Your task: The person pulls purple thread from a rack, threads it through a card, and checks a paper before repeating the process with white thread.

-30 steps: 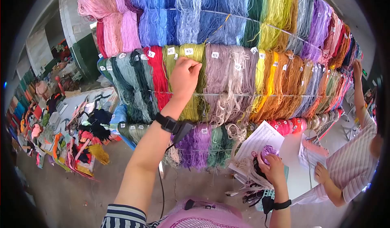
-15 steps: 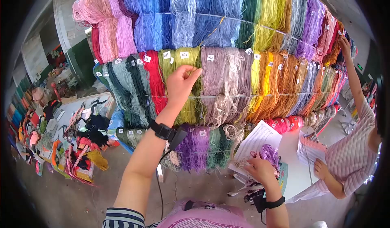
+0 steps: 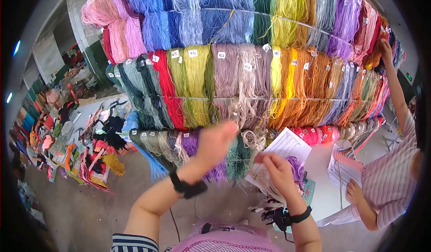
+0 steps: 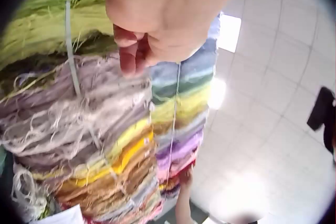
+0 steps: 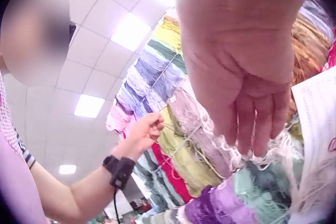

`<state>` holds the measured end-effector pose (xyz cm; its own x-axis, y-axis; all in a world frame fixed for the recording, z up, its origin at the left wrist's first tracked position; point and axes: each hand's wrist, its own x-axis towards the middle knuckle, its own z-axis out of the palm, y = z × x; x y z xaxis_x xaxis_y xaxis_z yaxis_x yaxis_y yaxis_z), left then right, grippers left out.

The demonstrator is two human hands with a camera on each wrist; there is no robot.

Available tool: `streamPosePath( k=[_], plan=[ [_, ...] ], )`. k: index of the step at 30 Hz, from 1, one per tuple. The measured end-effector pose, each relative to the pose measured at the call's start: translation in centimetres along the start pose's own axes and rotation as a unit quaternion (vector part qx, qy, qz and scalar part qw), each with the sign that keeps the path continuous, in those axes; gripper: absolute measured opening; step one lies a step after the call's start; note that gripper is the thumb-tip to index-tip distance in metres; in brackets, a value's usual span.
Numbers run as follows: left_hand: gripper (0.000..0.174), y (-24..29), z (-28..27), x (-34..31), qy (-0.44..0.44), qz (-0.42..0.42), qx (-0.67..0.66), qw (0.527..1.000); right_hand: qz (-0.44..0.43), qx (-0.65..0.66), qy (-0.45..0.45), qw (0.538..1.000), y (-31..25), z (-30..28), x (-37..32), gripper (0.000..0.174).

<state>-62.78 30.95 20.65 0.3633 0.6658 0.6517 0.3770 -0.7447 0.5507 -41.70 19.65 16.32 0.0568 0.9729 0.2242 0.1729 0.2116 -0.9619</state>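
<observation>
My left hand (image 3: 217,144) is blurred in the head view, low in front of the yarn rack. Its curled fingers (image 4: 139,58) and thumb come together in the left wrist view; no yarn shows between them. Behind it hang olive-green skeins (image 3: 196,86) and mauve skeins (image 3: 226,72) with number tags. To its right is my right hand (image 3: 277,169), beside loose pale strands (image 3: 262,182). In the right wrist view its fingers (image 5: 262,124) extend downward, overlapping whitish yarn (image 5: 283,153). A purple bundle (image 3: 296,167) lies just behind the right hand.
A printed sheet (image 3: 289,145) and a spiral notebook (image 3: 345,162) lie on the white table (image 3: 330,198). At right, another person's raised hand (image 3: 386,50) reaches the rack's end. Mixed coloured yarns (image 3: 98,148) cover a table at left. Red skeins (image 3: 314,135) line the lower rack.
My left hand has dropped from in front of the olive skeins toward my right hand. The right hand has come off the purple bundle and moved left and up.
</observation>
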Motion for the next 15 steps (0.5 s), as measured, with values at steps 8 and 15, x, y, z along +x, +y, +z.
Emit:
streamPosePath(
  k=[8,15],
  plan=[
    [0.015,2.2,4.7,-10.4,-0.169,0.094,-0.141,0.971,0.138,0.353,-0.040,0.924,-1.8,2.5,-1.7,0.042],
    [0.010,1.3,6.4,-14.8,-0.308,0.048,-0.277,0.909,0.171,0.335,0.098,0.921,-0.3,3.8,-8.7,0.011]
  ],
)
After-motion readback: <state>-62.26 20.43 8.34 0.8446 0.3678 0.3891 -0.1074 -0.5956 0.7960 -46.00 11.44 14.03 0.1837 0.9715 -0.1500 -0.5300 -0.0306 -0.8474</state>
